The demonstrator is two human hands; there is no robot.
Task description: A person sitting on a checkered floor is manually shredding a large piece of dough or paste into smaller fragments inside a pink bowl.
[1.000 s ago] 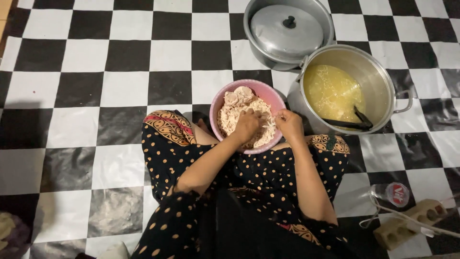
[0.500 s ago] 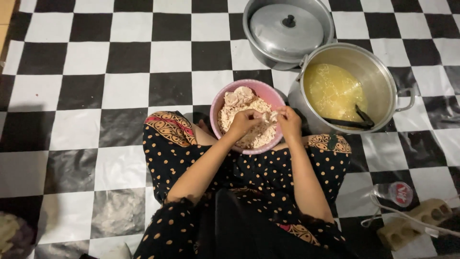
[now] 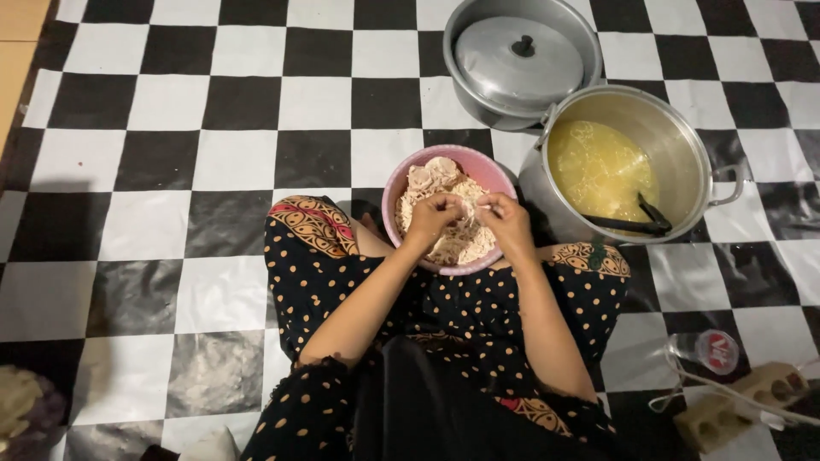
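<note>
A pink bowl point(image 3: 490, 167) full of pale shredded meat sits on the checkered floor between my knees. My left hand point(image 3: 431, 215) and my right hand point(image 3: 506, 220) hover over the bowl's middle, close together. Both pinch the same small pale piece of meat point(image 3: 467, 207) between their fingertips. Whole pale chunks point(image 3: 432, 176) lie at the bowl's far side, with shreds heaped below my hands.
A metal pot point(image 3: 694, 154) of yellow broth with a dark ladle point(image 3: 636, 222) stands right of the bowl. Behind it is another pot covered by a lid point(image 3: 518, 61). A bottle point(image 3: 707, 350) and a perforated block point(image 3: 741, 403) lie at lower right.
Both hands have lifted slightly out of the heap and come together, now pulling one piece between their fingertips.
</note>
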